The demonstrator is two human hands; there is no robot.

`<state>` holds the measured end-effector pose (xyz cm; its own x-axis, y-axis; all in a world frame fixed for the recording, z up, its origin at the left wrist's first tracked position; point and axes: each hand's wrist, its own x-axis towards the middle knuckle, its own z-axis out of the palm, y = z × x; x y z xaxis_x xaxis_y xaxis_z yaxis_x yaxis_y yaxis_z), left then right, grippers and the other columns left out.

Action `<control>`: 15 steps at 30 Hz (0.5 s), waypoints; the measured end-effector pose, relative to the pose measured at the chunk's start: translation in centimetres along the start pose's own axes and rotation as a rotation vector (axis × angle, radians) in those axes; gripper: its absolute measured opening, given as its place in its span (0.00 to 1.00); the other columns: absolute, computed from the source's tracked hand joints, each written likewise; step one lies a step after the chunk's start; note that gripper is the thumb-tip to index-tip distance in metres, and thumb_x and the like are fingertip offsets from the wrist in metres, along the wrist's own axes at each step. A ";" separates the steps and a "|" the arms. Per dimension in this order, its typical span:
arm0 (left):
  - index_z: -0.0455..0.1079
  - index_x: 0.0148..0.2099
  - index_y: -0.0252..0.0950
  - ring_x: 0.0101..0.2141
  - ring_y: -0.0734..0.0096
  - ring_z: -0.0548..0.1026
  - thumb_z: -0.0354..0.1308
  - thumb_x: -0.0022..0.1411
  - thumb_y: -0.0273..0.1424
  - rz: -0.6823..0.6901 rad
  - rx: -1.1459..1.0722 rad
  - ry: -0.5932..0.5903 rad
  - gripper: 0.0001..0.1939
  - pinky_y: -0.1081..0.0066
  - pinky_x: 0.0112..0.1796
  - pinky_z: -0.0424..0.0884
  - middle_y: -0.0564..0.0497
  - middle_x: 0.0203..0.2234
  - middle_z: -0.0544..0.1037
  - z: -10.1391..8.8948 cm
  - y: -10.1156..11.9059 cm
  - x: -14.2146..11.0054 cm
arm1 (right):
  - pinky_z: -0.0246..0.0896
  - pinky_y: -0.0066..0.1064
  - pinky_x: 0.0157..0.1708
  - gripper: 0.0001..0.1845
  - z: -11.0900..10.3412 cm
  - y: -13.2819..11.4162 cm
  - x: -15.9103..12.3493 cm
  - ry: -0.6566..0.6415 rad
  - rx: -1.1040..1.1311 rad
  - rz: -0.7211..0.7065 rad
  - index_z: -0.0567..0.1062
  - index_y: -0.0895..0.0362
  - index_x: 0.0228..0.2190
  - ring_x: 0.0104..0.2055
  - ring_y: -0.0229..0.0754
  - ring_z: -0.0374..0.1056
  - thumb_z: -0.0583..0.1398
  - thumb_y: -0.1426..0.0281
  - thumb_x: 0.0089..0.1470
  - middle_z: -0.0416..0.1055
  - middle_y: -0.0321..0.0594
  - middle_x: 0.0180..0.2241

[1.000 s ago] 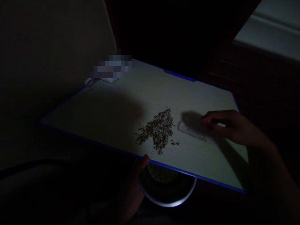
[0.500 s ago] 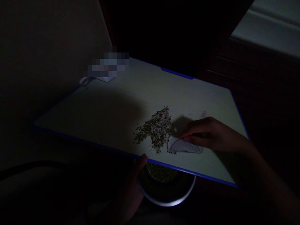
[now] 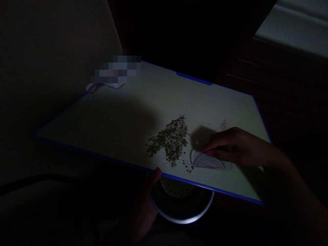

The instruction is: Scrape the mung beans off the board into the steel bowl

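Note:
My right hand (image 3: 235,147) pinches a clear half-round protractor (image 3: 208,161) by its curved edge and holds it against the white board (image 3: 115,123). Just left of the protractor lies a loose heap of small green beans (image 3: 173,141), with a few strays near its tip. Below the board's blue front edge, my left hand (image 3: 147,208) is closed round the side of a metal-rimmed bowl (image 3: 197,218), its thumb up at the board's edge. More green beans (image 3: 176,188) fill part of the bowl, whose far side is hidden under the board.
A blurred pale object with a strap loop (image 3: 93,87) sits at the board's far left corner. Pale crumbs (image 3: 224,124) lie beyond my right hand. A dark cable-like strip (image 3: 33,181) runs at the lower left. The scene is very dim.
My right hand has slid the protractor a little to the right, away from the heap, leaving several beans apart near the front edge. The left hand and bowl have stayed put.

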<state>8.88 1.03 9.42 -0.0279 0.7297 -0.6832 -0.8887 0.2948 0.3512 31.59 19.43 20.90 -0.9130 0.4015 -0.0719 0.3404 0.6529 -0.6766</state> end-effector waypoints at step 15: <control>0.83 0.56 0.43 0.66 0.55 0.73 0.69 0.65 0.38 0.002 0.049 -0.027 0.18 0.59 0.70 0.59 0.53 0.49 0.89 -0.4 -0.1 0.1 | 0.68 0.23 0.33 0.11 -0.2 -0.2 -0.1 -0.079 0.012 -0.046 0.85 0.58 0.45 0.34 0.33 0.79 0.62 0.70 0.67 0.85 0.41 0.37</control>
<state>8.77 0.86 9.07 -0.0170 0.7463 -0.6654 -0.8650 0.3228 0.3841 31.65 19.37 21.16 -0.9425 0.3194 -0.0979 0.2958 0.6616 -0.6890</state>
